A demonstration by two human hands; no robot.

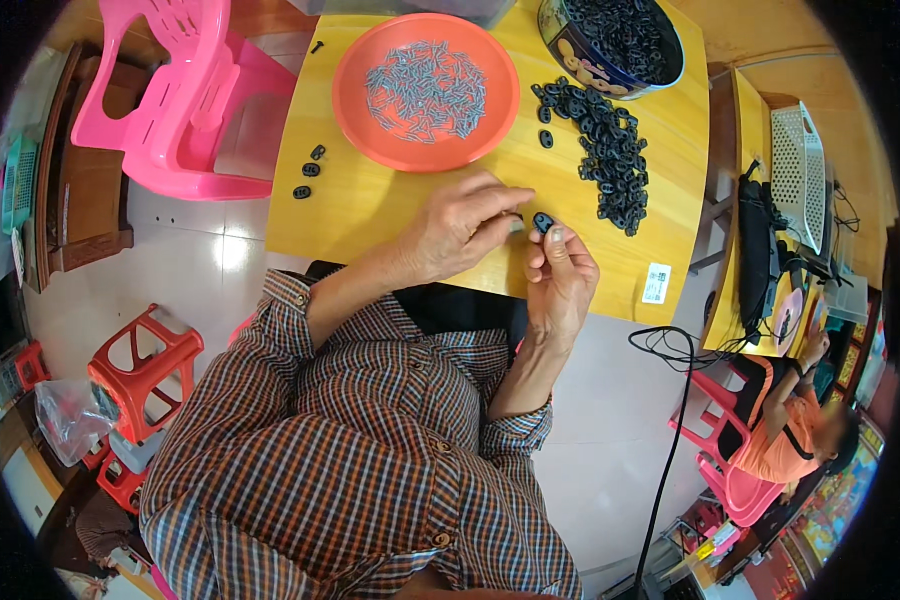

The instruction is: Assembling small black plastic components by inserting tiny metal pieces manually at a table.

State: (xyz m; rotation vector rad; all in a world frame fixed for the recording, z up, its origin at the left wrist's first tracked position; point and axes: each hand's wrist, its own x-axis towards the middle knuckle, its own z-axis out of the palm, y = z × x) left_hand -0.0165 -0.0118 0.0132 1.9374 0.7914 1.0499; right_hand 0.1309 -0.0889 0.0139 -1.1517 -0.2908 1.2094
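My right hand (562,275) pinches a small black oval plastic piece (542,222) between thumb and fingertips, above the table's near edge. To its left, my left hand (462,225) reaches toward the piece, its index finger stretched out. A small dark bit shows by the left thumb tip, too small to name. Beyond my hands stands an orange-red plate (355,125) with many small silver screws (425,90). A heap of similar black pieces (610,150) lies to the right. Several more black pieces (310,170) lie at the left side of the table.
The yellow table (370,205) also bears a round tin (595,60) full of black pieces and a white label (656,283). A pink chair (200,120) stands at the left, a red stool (145,370) lower left. At right, a person (785,425) sits near another table.
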